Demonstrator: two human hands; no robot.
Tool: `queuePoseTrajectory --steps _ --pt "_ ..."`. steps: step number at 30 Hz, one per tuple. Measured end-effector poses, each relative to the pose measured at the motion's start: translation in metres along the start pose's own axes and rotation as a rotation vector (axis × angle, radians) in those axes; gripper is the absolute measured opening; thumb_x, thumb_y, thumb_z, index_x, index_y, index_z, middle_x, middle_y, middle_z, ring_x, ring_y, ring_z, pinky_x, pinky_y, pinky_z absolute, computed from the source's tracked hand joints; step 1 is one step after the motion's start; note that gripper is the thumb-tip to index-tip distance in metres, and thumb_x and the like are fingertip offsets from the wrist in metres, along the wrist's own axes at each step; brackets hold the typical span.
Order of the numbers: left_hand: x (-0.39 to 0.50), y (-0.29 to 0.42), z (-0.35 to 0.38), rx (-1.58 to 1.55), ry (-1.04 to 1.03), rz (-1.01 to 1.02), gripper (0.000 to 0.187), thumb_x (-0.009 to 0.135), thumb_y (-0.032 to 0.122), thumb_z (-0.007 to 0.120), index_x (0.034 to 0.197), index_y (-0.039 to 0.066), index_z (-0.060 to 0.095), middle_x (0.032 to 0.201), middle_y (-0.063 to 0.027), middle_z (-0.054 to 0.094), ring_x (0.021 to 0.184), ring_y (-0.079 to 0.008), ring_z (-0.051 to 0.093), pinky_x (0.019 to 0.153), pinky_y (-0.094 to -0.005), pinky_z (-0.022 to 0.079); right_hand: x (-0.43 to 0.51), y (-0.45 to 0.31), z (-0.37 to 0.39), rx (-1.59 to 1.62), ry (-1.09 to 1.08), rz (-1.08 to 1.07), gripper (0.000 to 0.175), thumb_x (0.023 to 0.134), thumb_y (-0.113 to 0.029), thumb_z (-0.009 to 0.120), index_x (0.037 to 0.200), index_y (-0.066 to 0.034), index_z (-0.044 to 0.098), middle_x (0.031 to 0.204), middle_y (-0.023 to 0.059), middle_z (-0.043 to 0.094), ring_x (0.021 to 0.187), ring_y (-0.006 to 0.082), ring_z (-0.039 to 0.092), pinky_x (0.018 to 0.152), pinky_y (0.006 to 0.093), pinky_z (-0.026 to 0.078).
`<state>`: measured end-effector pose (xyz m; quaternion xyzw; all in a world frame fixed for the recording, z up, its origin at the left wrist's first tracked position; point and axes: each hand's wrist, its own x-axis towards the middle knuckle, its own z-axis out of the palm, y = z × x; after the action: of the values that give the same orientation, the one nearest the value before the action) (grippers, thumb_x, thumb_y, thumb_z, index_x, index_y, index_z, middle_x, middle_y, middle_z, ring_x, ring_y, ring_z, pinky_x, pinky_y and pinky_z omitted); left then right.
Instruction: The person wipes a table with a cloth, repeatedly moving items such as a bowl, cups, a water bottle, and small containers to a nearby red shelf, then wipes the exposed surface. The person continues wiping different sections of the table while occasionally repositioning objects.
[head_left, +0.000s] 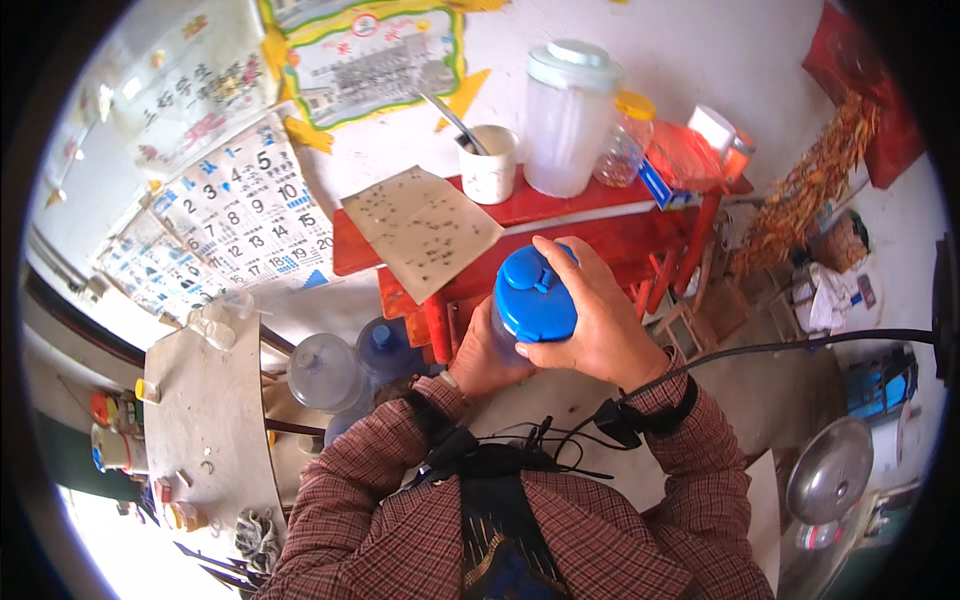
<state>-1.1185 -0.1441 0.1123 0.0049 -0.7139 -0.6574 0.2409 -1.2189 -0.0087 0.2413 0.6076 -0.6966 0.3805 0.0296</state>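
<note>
A clear plastic container with a blue lid (536, 296) is held in front of me. My right hand (596, 315) grips the blue lid from the right, fingers over its far edge and thumb at its near edge. Around the container's body, below the lid, is my left hand (480, 360); its fingertips are partly hidden. Beyond them stands a red wooden table (600, 217). It bears a white paper cup (489, 176) with a utensil in it, a clear pitcher with a pale lid (566, 127) and a jar with a yellow lid (626, 142).
A speckled sheet (424, 229) overhangs the red table's left end. Large water bottles (322, 371) stand on the floor at left, beside a pale table (202, 420). A black cable (787, 341) runs from my right wrist towards the right. Wooden stools (720, 300) stand at right.
</note>
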Motion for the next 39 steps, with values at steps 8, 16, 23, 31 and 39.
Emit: queuePoseTrajectory --steps 8,16,23,31,39 --pt "-0.075 0.028 -0.046 0.163 0.159 0.131 0.111 0.061 0.016 0.088 0.14 0.005 0.011 0.134 -0.0167 0.039 0.125 -0.0267 0.043 0.104 -0.043 0.039 0.028 -0.062 0.024 0.121 -0.211 -0.111 0.095 0.065 -0.033 0.083 0.14 -0.0023 0.033 0.132 0.0238 0.04 0.122 0.04 0.043 0.102 0.0435 0.036" --pt "-0.151 0.051 -0.096 0.225 0.425 0.034 0.107 0.059 0.016 0.088 0.138 0.005 0.017 0.132 -0.0155 0.04 0.123 -0.026 0.043 0.103 -0.0424 0.038 0.029 -0.039 0.091 1.037 -0.054 0.355 0.06 0.09 -0.041 0.063 0.131 -0.001 0.043 0.128 0.0121 0.05 0.12 0.0202 0.049 0.097 0.0352 0.043" --pt "-0.153 0.103 -0.139 0.329 0.568 0.074 0.097 0.06 0.015 0.088 0.133 0.002 0.026 0.125 -0.0166 0.048 0.117 -0.0268 0.05 0.1 -0.04 0.043 0.037 0.053 0.154 1.449 0.126 0.97 0.028 0.09 -0.033 0.064 0.107 -0.0117 0.056 0.093 -0.0005 0.059 0.081 0.0132 0.058 0.063 0.0281 0.046" --pt "-0.1 0.143 -0.178 0.366 0.618 0.192 0.093 0.063 0.024 0.086 0.133 -0.001 0.029 0.124 -0.0175 0.049 0.115 -0.027 0.051 0.098 -0.0393 0.042 0.044 0.067 0.153 1.452 0.266 0.794 0.018 0.091 -0.025 0.062 0.101 -0.01 0.06 0.087 -0.0007 0.061 0.078 0.0111 0.058 0.06 0.0257 0.043" --pt "-0.019 0.129 -0.196 0.4 0.653 0.244 0.085 0.067 0.021 0.085 0.129 -0.006 0.032 0.12 -0.0184 0.05 0.111 -0.0251 0.052 0.096 -0.0362 0.043 -0.064 0.111 0.099 1.215 0.121 0.865 0.022 0.092 -0.024 0.06 0.098 -0.0031 0.062 0.076 0.0037 0.06 0.064 0.0122 0.057 0.052 0.0219 0.041"
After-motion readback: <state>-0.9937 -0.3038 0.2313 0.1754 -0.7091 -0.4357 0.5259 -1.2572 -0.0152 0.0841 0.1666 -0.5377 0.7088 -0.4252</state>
